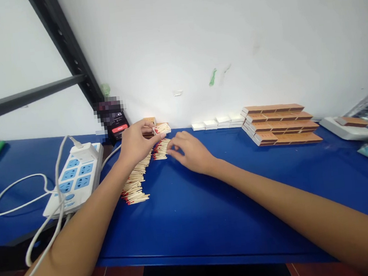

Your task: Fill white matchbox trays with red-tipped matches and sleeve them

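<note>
My left hand (136, 143) is closed on a small white matchbox tray (166, 130), which is tilted and has several red-tipped matches in it. Below the tray lies a small heap of matches (160, 151) on the blue table. The curled fingers of my right hand (190, 151) pinch at the right ends of these matches; how many they grip is hidden. A longer row of loose matches (135, 188) runs toward me beside my left forearm, partly covered by the left hand. Behind the left hand stands a brown matchbox (150, 121).
White matchbox trays (223, 121) line the wall, beside stepped stacks of brown matchboxes (280, 125). Left are a power strip (77, 178) with loose white cables and a phone (117, 123) against the black frame post (68, 49). A white device (344, 129) bears another matchbox at right.
</note>
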Tool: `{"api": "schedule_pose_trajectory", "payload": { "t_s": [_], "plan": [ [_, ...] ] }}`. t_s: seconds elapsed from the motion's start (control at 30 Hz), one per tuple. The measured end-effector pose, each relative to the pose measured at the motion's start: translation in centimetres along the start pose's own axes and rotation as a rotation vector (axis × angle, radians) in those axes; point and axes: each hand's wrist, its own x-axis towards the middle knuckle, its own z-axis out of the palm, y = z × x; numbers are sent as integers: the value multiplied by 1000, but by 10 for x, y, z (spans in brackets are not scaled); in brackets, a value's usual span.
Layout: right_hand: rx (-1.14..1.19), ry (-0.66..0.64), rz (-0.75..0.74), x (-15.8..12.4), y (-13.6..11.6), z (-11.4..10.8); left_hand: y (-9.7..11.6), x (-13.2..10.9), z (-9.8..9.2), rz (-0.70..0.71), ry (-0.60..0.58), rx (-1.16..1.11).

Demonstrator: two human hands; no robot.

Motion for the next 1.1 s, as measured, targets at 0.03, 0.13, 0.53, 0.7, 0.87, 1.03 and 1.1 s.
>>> {"api": "schedule_pose_trajectory", "payload": {
  "t_s": [0.03,0.13,0.53,0.7,0.87,1.03,1.1],
  "plan": [
    [-3,-68,-22,0,-2,4,0,0,0,0,17,8],
    [13,-168,-46,0,-4,12,2,-1,-1,-2,40,16],
    [78,-160,-28,-1,-5,16,2,-1,1,8,27,71],
    [31,-215,-1,0,-8,13,-1,0,1,23,6,56],
    [-22,-279,36,-7,-1,-1,0,0,0,29,-10,48],
    [-33,-323,108,-14,10,-14,1,-1,0,24,-22,36],
    [-30,-338,125,-14,12,-17,0,-1,0,23,-25,31]
  ]
}}
